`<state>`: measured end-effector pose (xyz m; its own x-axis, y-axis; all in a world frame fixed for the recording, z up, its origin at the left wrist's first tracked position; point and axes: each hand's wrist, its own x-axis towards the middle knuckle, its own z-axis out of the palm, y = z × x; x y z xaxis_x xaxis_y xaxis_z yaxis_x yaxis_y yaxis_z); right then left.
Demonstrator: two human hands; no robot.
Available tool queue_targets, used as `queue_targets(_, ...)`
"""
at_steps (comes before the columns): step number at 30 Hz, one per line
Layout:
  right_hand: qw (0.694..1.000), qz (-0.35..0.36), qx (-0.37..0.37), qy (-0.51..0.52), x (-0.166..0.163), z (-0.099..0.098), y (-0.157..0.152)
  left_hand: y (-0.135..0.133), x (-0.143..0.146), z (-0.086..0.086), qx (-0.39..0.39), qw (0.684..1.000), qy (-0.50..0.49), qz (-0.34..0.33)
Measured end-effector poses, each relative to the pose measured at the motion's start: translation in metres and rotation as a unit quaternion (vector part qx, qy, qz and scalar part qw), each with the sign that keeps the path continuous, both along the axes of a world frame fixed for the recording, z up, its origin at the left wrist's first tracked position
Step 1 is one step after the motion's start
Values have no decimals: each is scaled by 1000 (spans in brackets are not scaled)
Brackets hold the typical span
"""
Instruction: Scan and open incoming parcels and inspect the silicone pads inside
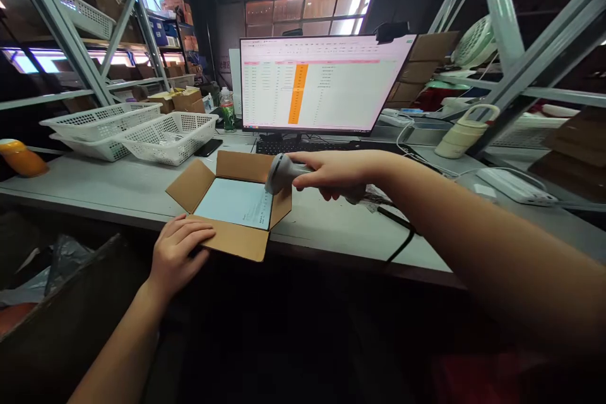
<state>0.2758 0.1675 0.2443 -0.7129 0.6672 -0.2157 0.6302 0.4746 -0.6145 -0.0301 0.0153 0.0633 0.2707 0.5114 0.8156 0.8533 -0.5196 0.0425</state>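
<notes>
An open cardboard box (237, 246) lies at the table's front edge with its flaps folded outward. Inside it rests a flat white box (227, 199) with small dark print along its right and lower edges. My left hand (182, 249) grips the near left flap, fingers on top and thumb below. In my right hand (336, 173) is a grey barcode scanner (283, 172), fingers wrapped round its handle. The scanner's head points down over the right side of the white box, close to the print. Part of the handle is hidden by my fingers.
Behind stand a monitor (326, 85) showing a spreadsheet and a keyboard (284, 147). White plastic baskets (170, 139) and a phone (208, 148) are at left. To the right are a cream-coloured cup (461, 136), a white power strip (516, 186) and cables.
</notes>
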Motion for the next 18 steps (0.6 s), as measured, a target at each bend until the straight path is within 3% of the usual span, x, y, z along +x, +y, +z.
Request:
queue_targets(2, 1000, 19, 15, -16, -3, -4, 0, 0, -1, -1, -2, 1000, 1, 1)
queue_targets(6, 1000, -24, 10, -11, 1, -2, -4, 1, -6, -6, -3, 1000, 7, 4)
queue_targets(9, 997, -62, -24, 29, 14, 3, -5, 2, -10, -14, 17, 1000, -4, 14)
queue_targets(11, 992, -83, -48, 80, 27, -4, -1, 3, -12, -21, 57, 996, -62, 44)
queue_targets(14, 972, -133, -65, 180, 49, -41, 15, 8, -14, -36, 68, 969, -226, 71)
queue_targets(16, 952, -208, -46, 219, 62, -79, 29, 12, -15, -47, 8, 941, -333, 68)
queue_targets(18, 942, -287, -4, 172, 72, -115, 44, 18, -16, -59, -73, 912, -396, 79)
